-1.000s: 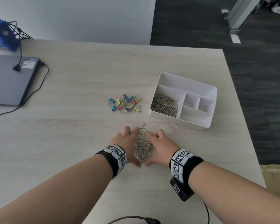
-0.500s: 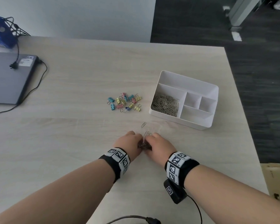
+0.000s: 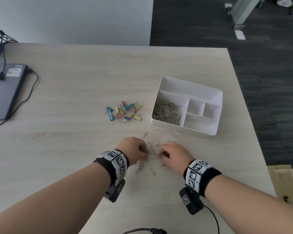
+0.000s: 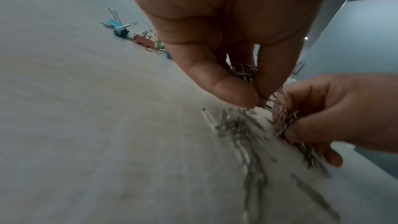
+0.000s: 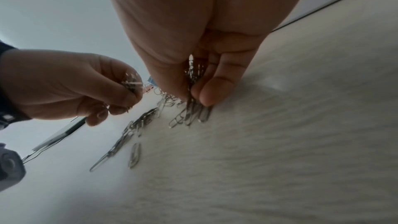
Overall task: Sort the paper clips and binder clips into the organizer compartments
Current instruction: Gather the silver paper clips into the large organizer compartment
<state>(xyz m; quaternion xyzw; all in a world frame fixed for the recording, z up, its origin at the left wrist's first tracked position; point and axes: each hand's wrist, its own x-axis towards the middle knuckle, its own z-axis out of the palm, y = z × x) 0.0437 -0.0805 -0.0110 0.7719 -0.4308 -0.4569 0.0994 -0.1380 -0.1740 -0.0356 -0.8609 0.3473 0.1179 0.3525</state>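
Both forearms reach over the table (image 3: 74,92). The left hand (image 3: 132,150) and right hand (image 3: 175,153), knuckles up, each pinch a bunch of loose paper clips (image 3: 150,149) between curled fingers and thumb; strays lie beneath. The white organizer (image 3: 208,132) holds paper clips in its large left compartment. Binder clips (image 3: 123,111) lie just left of it.

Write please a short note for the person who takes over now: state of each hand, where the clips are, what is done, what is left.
Left hand and right hand each pinch a bunch of paper clips above the table; several loose ones lie below them.
Organizer: the big left compartment already holds a pile of paper clips; the other compartments look empty.
Binder clips lie in a heap left of the organizer, none sorted.
Left: drop both bunches in, collect the strays, then sort the binder clips.
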